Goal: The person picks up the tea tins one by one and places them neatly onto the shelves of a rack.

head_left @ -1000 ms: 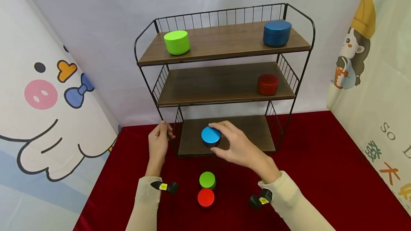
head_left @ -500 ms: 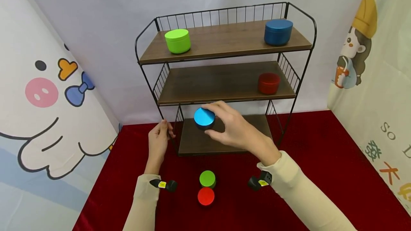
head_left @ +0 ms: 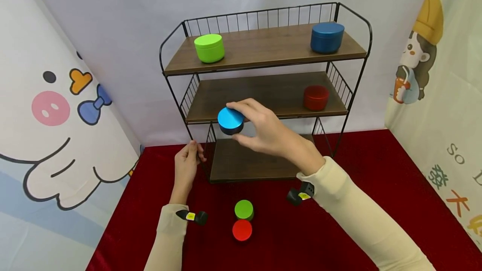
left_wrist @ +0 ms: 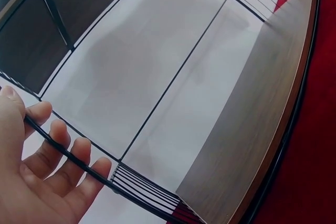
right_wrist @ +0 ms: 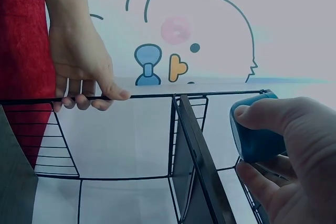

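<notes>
In the head view my right hand [head_left: 266, 132] pinches a small round blue tin [head_left: 230, 119] between thumb and fingers. It holds the tin in front of the middle shelf's front edge, left of centre. The right wrist view shows the thumb on the same blue tin [right_wrist: 257, 135]. My left hand [head_left: 185, 167] grips the left front post of a three-tier rack [head_left: 256, 49]. Fingers curl round this thin black post [left_wrist: 79, 162] in the left wrist view. A green tin [head_left: 244, 209] and a red tin [head_left: 242, 230] stand close together on the cloth before the rack.
The top shelf bears a bright green tin [head_left: 209, 48] at left and an oval blue tin [head_left: 327, 37] at right. A dark red tin [head_left: 316, 98] sits on the middle shelf's right. Dark red cloth [head_left: 357, 221] lies under the rack; wire guards edge the shelves.
My right hand has lifted the blue tin from the bottom shelf's front, upward and slightly left, to the height of the middle shelf in view. The left hand has stayed on the post.
</notes>
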A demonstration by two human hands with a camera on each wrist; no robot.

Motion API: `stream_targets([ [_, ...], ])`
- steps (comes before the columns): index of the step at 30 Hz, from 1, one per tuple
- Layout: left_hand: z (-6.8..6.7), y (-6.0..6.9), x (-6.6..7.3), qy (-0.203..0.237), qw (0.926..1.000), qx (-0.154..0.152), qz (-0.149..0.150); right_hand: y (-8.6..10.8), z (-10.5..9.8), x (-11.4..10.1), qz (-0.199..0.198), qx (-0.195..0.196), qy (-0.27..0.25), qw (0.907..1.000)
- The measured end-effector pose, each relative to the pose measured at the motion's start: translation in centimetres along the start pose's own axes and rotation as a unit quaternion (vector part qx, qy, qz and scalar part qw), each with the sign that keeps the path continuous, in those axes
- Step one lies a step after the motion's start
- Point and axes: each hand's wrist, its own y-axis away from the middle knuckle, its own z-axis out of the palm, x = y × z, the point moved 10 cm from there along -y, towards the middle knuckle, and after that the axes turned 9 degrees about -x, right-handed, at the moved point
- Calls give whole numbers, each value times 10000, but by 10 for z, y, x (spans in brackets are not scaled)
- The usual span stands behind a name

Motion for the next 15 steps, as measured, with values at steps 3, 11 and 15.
stream_targets([
  [3,0,-1,0,-19,10000,-13,-7,-7,-1,4,74,-34,39,10000],
  [11,-1,-1,-3,-33,10000,-21,-5,-23,-2,16,234,-173,253,9993],
  [15,0,-1,-3,62,10000,-26,35,-29,-2,23,454,-334,284,9980],
])
